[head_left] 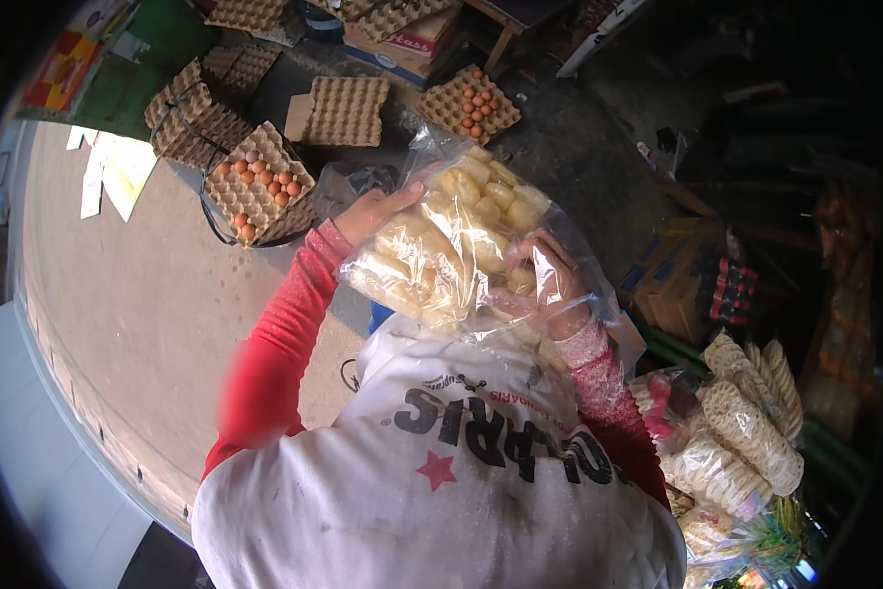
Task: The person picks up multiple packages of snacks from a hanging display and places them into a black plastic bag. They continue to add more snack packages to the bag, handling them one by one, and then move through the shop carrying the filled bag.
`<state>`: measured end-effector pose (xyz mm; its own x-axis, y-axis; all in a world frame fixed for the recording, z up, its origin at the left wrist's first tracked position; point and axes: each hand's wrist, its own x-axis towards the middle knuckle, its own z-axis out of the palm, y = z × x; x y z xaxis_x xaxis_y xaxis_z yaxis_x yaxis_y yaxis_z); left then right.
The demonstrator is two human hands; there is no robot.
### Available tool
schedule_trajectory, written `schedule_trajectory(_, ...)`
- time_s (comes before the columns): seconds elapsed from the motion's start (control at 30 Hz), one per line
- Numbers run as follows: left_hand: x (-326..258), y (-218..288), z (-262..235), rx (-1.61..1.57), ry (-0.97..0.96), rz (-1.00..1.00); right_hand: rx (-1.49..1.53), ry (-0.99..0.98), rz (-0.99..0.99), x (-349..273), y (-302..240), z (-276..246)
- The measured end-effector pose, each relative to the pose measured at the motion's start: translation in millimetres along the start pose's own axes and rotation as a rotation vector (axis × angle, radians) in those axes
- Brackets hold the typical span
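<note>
In front of my chest is a large clear plastic bag (417,260) filled with smaller clear packets of pale yellow, rounded pieces (505,201); their exact kind I cannot make out. My left hand (378,211) grips the bag's upper left side, with the thumb along the plastic. On the other side, my right hand (556,285) has its fingers curled against the packets. Shiny plastic lies over part of that hand, so I cannot tell if it is inside the bag or behind a loose fold.
Brown eggs lie in a stacked egg tray (240,201) at left and another tray (466,103) farther back. Bare trays (345,110) stand between them. Cardboard boxes (672,280) are at right, above bagged dried noodles (746,422). Concrete floor (147,324) stretches left.
</note>
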<state>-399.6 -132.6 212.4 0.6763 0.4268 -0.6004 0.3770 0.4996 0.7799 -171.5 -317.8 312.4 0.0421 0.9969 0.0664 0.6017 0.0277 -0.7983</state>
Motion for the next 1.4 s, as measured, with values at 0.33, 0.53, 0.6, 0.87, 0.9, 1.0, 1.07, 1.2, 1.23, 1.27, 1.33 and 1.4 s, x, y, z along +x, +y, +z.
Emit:
schedule_trajectory(0.33, -1.8, -0.5, 4.0, -0.115, 0.024, -0.045, -0.123, -0.165, -0.032, 2.7, -0.6, 2.5)
schedule_trajectory(0.53, -3.9, 1.0, 14.6, -0.362, 0.013, -0.035, -0.132, -0.118, 0.14, -0.4, 5.7, 13.0)
schedule_trajectory(0.6, -4.1, 0.3, 17.4, -0.477, -0.036, -0.035, -0.1, -0.087, 0.11, 0.0, 6.4, 12.3)
schedule_trajectory(0.87, 18.7, -36.5, -7.3, -0.526, -0.078, -0.102, -0.045, -0.225, 0.023, 10.5, -4.5, 5.4)
schedule_trajectory(0.9, 17.5, -37.8, -7.4, -0.55, -0.068, -0.104, -0.007, -0.236, 0.032, 9.0, -2.0, 0.5)
schedule_trajectory(1.0, 31.7, -63.4, -13.8, -0.606, -0.072, -0.112, 0.044, -0.328, 0.148, 3.8, -7.0, -12.7)
schedule_trajectory(1.07, 31.6, -63.4, -5.2, -0.602, -0.071, -0.136, -0.069, -0.3, 0.059, -4.3, -9.7, -21.7)
schedule_trajectory(1.2, 40.8, -63.8, 6.0, -0.618, -0.147, -0.137, -0.106, -0.233, 0.191, -39.0, -19.1, -38.7)
schedule_trajectory(1.23, 43.0, -62.7, 9.4, -0.634, -0.16, -0.128, -0.106, -0.207, 0.241, -46.4, -22.5, -42.8)
schedule_trajectory(1.27, 53.9, -72.3, 7.5, -0.647, -0.192, -0.138, -0.105, -0.199, 0.256, -53.5, -23.9, -47.8)
schedule_trajectory(1.33, 64.5, -72.3, 8.2, -0.61, -0.232, -0.164, -0.096, -0.18, 0.276, -66.2, -26.1, -54.4)
schedule_trajectory(1.4, 73.7, -68.6, 10.2, -0.576, -0.264, -0.185, -0.205, -0.154, 0.305, -77.0, -26.4, -53.7)
